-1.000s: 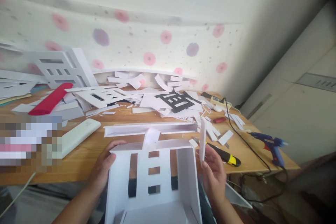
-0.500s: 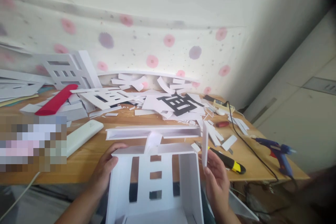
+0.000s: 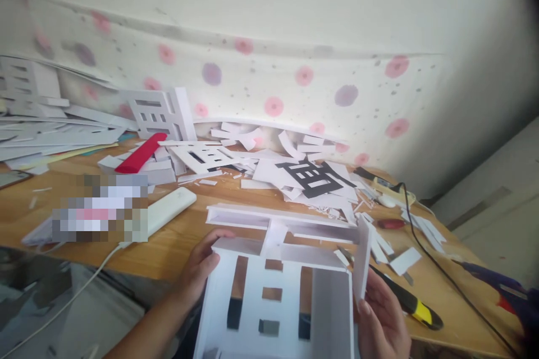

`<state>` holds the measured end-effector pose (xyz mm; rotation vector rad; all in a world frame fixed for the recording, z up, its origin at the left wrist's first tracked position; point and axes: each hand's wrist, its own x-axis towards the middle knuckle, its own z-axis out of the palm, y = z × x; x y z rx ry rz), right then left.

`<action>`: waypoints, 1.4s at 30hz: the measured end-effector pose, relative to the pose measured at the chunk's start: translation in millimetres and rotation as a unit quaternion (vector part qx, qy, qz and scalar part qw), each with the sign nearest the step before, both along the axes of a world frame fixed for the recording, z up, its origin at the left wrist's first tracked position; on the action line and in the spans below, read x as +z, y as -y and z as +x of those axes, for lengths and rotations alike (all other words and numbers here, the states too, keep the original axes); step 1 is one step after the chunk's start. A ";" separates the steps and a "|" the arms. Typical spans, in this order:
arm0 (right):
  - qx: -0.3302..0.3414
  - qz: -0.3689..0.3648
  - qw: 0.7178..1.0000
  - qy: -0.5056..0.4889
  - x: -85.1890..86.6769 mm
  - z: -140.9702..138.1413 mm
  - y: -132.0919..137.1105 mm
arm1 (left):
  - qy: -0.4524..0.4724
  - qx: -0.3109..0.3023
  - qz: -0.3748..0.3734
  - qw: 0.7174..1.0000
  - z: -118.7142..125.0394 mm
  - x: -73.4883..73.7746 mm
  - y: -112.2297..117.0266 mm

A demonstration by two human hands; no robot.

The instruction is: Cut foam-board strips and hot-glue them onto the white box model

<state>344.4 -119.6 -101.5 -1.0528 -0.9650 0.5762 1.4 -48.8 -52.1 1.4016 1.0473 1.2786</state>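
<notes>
One white box frame [image 3: 290, 303] is held by the near edge of the counter [image 3: 168, 258], the left hand [image 3: 202, 268] clamping its fingers on a corner, the right hand [image 3: 383, 314] pinching a white strip [image 3: 362, 258] alongside, seemingly a fitting step calling for careful alignment next.

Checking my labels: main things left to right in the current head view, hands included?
Red piece → left hand at the corner of the white box → that box → right hand, pinching a white strip → blue glue gun, cut off by the frame edge.
</notes>
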 end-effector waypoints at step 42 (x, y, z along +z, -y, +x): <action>0.022 0.009 0.987 -0.156 59.3 -5.9 7.7 | -0.017 0.034 0.013 0.999 3.9 13.6 6.6</action>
